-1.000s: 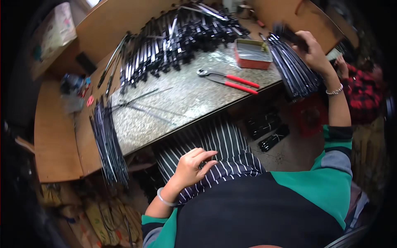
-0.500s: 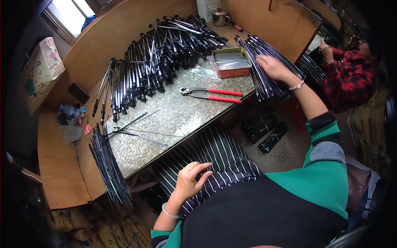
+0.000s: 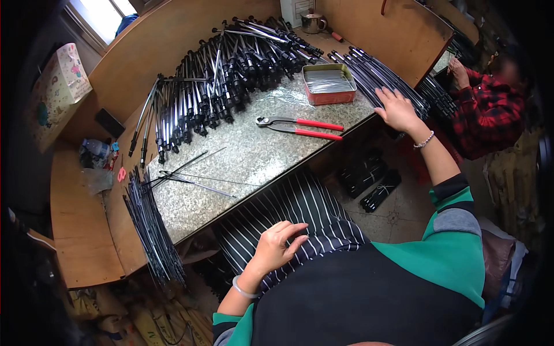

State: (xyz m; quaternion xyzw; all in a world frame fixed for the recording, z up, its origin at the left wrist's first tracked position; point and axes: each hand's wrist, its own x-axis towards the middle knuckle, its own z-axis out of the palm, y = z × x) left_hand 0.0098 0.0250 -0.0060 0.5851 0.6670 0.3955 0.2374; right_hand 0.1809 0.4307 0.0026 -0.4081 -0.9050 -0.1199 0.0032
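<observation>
A long bundle of glossy black and silver rods (image 3: 372,75) lies at the right end of the bench, slanting from far left to near right. Over its near part the person's right hand (image 3: 398,111) is spread palm down, fingers parted and slightly bent, grasping nothing; whether the fingertips press on the rods I cannot tell. The right arm reaches far out. The left hand (image 3: 277,247) hangs in front of the body above a dark striped cloth (image 3: 294,202), empty, thumb and forefinger curved with a gap between them.

Left of the bundle stands one open red rectangular tin (image 3: 333,99) of thin pale pieces, too many to count. Nearer and further left lies one pair of metal pincers (image 3: 303,125) with two red handles. One large heap of silver rods with black ends (image 3: 231,86) fills the far side; one bundle of thin black rods (image 3: 153,236) overhangs the near left, with a few loose thin rods (image 3: 196,181) crossing beside it.

The worktop is speckled grey stone (image 3: 196,216), backed by brown wooden panels (image 3: 398,32). Two black bundles (image 3: 372,184) lie on the floor below; at the far right sits a co-worker in a red-and-black checked shirt (image 3: 490,121)
</observation>
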